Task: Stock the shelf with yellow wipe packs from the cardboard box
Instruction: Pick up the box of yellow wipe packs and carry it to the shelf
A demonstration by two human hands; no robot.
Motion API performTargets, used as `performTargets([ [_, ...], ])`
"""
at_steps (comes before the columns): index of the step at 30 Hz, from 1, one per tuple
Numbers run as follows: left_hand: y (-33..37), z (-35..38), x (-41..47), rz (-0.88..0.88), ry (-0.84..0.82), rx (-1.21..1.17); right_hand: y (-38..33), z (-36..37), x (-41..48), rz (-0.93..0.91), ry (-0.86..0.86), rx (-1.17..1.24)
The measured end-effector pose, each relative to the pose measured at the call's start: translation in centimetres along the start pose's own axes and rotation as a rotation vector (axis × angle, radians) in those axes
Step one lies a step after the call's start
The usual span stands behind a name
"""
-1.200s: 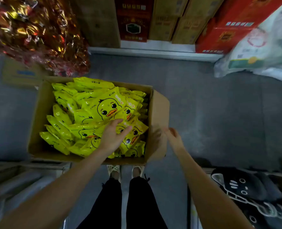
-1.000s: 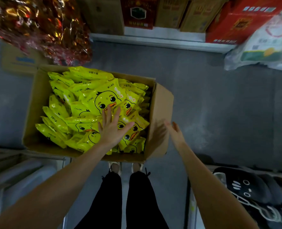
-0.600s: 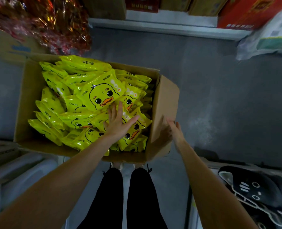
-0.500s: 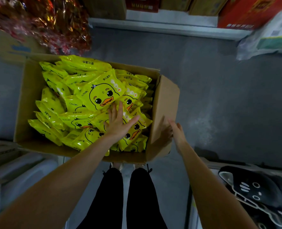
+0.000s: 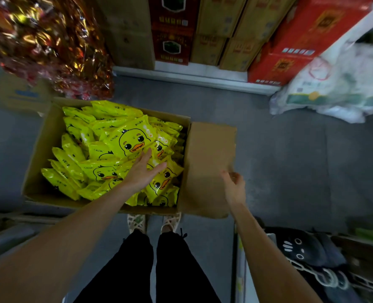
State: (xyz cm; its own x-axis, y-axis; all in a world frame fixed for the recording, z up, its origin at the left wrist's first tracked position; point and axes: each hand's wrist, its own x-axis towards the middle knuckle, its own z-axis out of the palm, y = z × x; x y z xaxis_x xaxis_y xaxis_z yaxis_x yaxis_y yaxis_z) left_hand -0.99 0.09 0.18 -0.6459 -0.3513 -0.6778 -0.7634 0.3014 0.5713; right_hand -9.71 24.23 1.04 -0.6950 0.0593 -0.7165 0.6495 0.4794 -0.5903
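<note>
Dozens of yellow wipe packs (image 5: pixel 107 171) fill the open cardboard box (image 5: pixel 39 154), which stands on the grey floor (image 5: pixel 290 160) just in front of the person's shoes (image 5: pixel 136 223). The packs lie jumbled, many on edge or slanted, and several show a cartoon duck face. The plainest duck face is on a pack lying face-up near the top of the heap.

The left hand (image 5: pixel 144 171) rests flat on the packs toward the box's right side. Its fingers are straight and a little spread, so its grip is open and closes round nothing.

The right hand (image 5: pixel 234 189) is at the outer edge of the box's right flap (image 5: pixel 209 154), which is folded outward, away from the packs. The thumb lies on the flap's upper face and the other fingers curl at the edge, so this grip holds the flap.

Beyond the box, brown cartons (image 5: pixel 225 29) and red cartons (image 5: pixel 301 40) stand in a row on a low white ledge (image 5: pixel 181 73). A white printed sack (image 5: pixel 334 88) leans beside them at the right. A bundle of shiny red-and-gold foil wrappers (image 5: pixel 45 44) hangs over the box's far left corner. Dark fabric goods with a cartoon face (image 5: pixel 299 250) lie at the lower right, well apart from the box.
</note>
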Motion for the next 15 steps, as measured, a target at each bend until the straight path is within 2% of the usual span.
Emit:
performTargets([
  [4,0.5,-1.6,-2.3,0.057,0.052,-0.044,-1.9,1.5,-3.3,-0.133,-0.056,0.045],
  [8,0.0,-4.1,-4.3,0.076,0.115,-0.069,-3.9,4.9,-6.4,-0.225,-0.211,0.013],
  [15,-5.5,-9.7,-6.1,-0.022,0.193,-0.173,-4.9,11.7,-9.0,-0.222,-0.382,-0.074],
])
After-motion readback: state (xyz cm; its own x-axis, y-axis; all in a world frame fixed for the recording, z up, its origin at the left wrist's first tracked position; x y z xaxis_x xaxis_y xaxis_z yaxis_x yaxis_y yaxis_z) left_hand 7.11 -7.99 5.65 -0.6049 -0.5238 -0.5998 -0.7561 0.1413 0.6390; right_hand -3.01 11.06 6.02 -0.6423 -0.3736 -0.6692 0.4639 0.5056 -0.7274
